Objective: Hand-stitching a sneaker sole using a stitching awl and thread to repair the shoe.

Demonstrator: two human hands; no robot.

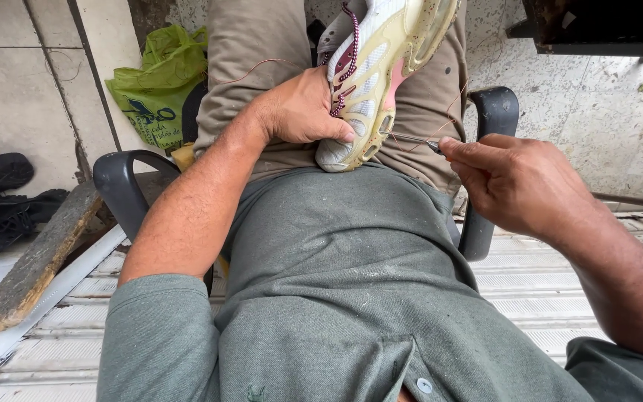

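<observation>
Grey-green shirt cloth point(336, 298) fills the near part of the view, dusty across the belly, with the person seated in a dark plastic armchair point(117, 186). On the lap, against the khaki trousers point(254, 45), a white sneaker point(370, 74) lies tilted with its pale speckled sole turned up and to the right, its maroon-and-white lace hanging on the left side.

The left hand point(303, 108) is closed over the shoe's upper near the toe, thumb pressed along the edge, pinning it to the thigh. The right hand point(515, 182) is pinched shut on the butt of a thin metal awl point(409, 138), whose tip sits at the seam between sole and upper. A fine reddish thread point(452, 112) loops from that spot up across the trousers.

As I read it, a stitch along the sole's edge is in hand, with the point just at or in the seam; how deep it sits I cannot tell. The next move calls for a firm, straight drive along the tool's line while the left hand keeps the shoe from twisting, with its thumb kept off the point's path.

Off to the left, a green plastic bag point(154, 89) leans by the wall, and black sandals point(1, 197) lie on the floor beside a wooden plank point(35, 264).
</observation>
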